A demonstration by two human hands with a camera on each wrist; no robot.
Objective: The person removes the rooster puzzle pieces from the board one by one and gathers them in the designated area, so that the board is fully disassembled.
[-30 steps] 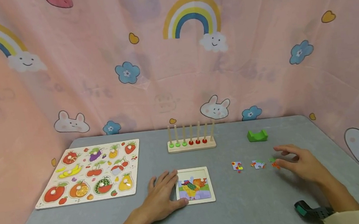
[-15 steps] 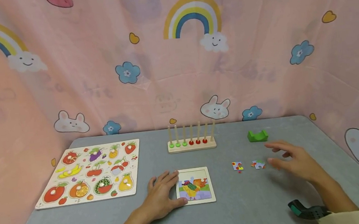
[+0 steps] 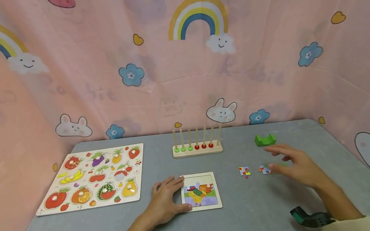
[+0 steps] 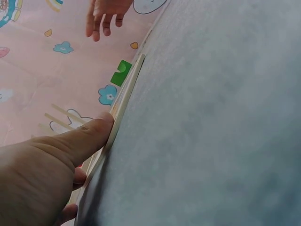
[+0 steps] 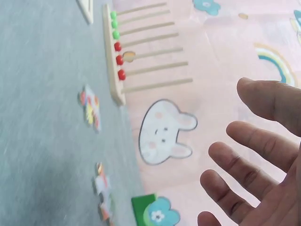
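While the left hand [image 3: 164,205] holds the puzzle [image 3: 201,193], backdrop lettering [image 3: 100,93] (faint) shows.

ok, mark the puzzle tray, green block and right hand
Puzzle tray [image 3: 199,179]: head view, bare upper part inside the frame.
Green block [image 3: 265,142]: head view, front face below the hollow.
Right hand [image 3: 296,166]: head view, back of the hand.

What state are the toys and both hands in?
Puzzle tray, flat, only partly filled
Loose puzzle pieces, lying outside the tray
Fruit board, lying flat
Bead rack, upright, one peg bare
Green block, hollow facing up
Left hand, touching the tray
Right hand, raised, holding nothing
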